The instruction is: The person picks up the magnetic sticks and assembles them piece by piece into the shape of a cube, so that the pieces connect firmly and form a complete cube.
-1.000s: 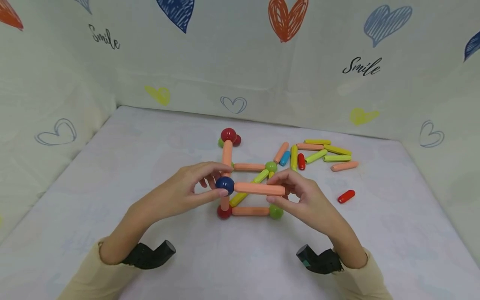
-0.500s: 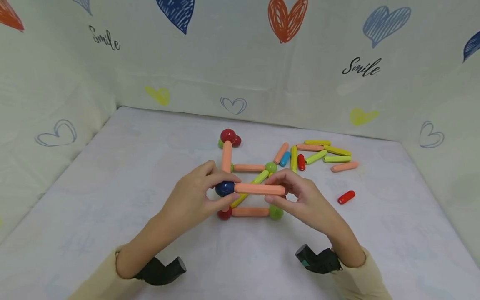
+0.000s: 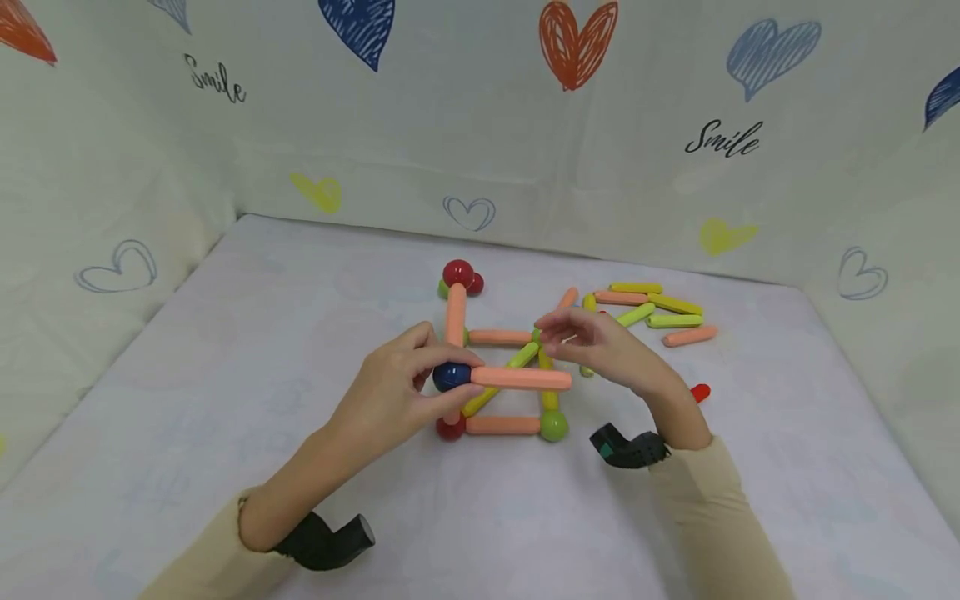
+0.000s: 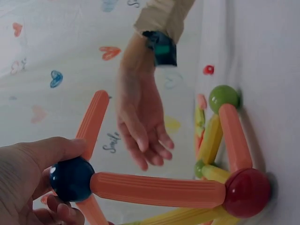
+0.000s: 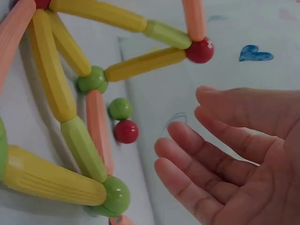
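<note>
My left hand [image 3: 393, 379] pinches a dark blue ball [image 3: 452, 376] where a salmon stick [image 3: 525, 379] joins it. That stick points right, its far end free. In the left wrist view, another salmon stick [image 4: 159, 189] links the blue ball to a red ball [image 4: 247, 192] at the frame's base. The base has yellow and light green sticks, with a green ball [image 3: 553, 426] at its near right corner. At the back left, a red ball [image 3: 458, 273] tops another salmon stick [image 3: 456, 312]. My right hand [image 3: 603, 346] holds nothing, its fingers loosely bent, right of the free stick end.
Several loose sticks, among them a yellow stick [image 3: 675, 304] and a light green stick [image 3: 675, 320], lie at the back right of the white table [image 3: 187, 375]. A short red stick [image 3: 701, 392] is partly hidden by the right wrist. A printed cloth [image 3: 465, 150] hangs behind.
The right hand has let go of the salmon stick and moved up and slightly right. The left hand has shifted right, its fingers now over the joint of ball and stick.
</note>
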`<act>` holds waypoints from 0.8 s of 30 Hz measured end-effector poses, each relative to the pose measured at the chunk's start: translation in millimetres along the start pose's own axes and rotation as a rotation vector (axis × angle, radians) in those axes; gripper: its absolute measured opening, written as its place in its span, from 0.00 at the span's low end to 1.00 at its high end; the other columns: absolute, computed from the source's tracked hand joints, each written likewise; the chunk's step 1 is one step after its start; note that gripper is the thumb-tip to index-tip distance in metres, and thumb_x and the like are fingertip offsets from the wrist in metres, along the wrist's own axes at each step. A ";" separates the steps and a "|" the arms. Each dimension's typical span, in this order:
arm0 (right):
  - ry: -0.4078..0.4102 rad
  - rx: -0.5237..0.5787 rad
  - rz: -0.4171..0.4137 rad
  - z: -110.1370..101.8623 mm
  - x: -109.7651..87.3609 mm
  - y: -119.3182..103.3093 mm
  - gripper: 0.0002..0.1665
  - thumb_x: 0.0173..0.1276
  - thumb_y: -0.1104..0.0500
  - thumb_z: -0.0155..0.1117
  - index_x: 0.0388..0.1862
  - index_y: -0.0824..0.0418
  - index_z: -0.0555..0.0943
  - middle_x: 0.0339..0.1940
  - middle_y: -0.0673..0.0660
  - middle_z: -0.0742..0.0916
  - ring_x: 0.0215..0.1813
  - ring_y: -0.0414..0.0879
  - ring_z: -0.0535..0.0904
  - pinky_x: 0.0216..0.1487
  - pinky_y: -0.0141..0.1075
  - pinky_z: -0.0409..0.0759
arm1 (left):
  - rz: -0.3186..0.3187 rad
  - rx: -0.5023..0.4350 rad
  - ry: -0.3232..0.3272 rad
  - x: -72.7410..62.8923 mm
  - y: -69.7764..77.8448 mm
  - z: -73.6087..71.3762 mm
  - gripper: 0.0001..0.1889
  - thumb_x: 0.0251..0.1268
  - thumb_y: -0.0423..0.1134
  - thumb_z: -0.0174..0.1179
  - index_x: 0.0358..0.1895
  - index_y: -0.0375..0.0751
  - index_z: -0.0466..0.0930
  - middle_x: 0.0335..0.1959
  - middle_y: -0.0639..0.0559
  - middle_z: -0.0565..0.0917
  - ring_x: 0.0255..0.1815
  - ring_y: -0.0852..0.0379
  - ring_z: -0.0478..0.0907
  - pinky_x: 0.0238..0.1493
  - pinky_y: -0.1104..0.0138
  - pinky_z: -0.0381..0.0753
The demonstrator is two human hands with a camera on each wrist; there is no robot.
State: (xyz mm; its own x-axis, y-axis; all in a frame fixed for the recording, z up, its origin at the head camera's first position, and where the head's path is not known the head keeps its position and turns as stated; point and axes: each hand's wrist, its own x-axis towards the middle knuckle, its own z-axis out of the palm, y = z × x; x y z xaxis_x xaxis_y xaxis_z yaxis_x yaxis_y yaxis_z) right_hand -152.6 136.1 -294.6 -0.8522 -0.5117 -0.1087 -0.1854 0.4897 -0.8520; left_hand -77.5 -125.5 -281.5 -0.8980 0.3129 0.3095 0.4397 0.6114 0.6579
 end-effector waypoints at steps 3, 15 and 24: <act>0.038 -0.005 0.058 1.3 28.9 7.4 0.22 0.68 0.57 0.57 0.58 0.65 0.72 0.54 0.63 0.79 0.54 0.52 0.75 0.57 0.44 0.73 | -0.011 -0.002 -0.011 0.7 -1.1 1.2 0.12 0.49 0.45 0.70 0.39 0.52 0.85 0.24 0.57 0.64 0.23 0.62 0.62 0.20 0.73 0.62; 0.076 -0.153 0.117 27.2 120.0 5.4 0.23 0.69 0.56 0.55 0.61 0.62 0.72 0.60 0.61 0.77 0.62 0.54 0.72 0.62 0.44 0.71 | -0.004 0.002 -0.008 0.4 0.0 -0.4 0.13 0.48 0.46 0.71 0.39 0.53 0.85 0.24 0.57 0.64 0.22 0.62 0.61 0.19 0.73 0.60; 0.081 -0.325 0.060 37.4 144.9 -0.4 0.21 0.69 0.60 0.55 0.60 0.63 0.74 0.63 0.61 0.74 0.64 0.54 0.69 0.64 0.44 0.68 | 0.021 -0.008 0.008 1.3 -0.3 -0.9 0.12 0.48 0.44 0.71 0.39 0.52 0.86 0.24 0.56 0.65 0.22 0.63 0.61 0.19 0.73 0.61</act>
State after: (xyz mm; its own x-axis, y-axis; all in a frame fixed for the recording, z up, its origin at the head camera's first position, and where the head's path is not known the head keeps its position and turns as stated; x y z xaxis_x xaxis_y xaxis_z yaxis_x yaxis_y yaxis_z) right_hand -257.7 35.4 -329.2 -0.8998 -0.4242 -0.1017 -0.2689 0.7230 -0.6363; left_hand -78.8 -126.0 -280.7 -0.8887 0.3194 0.3289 0.4583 0.5989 0.6567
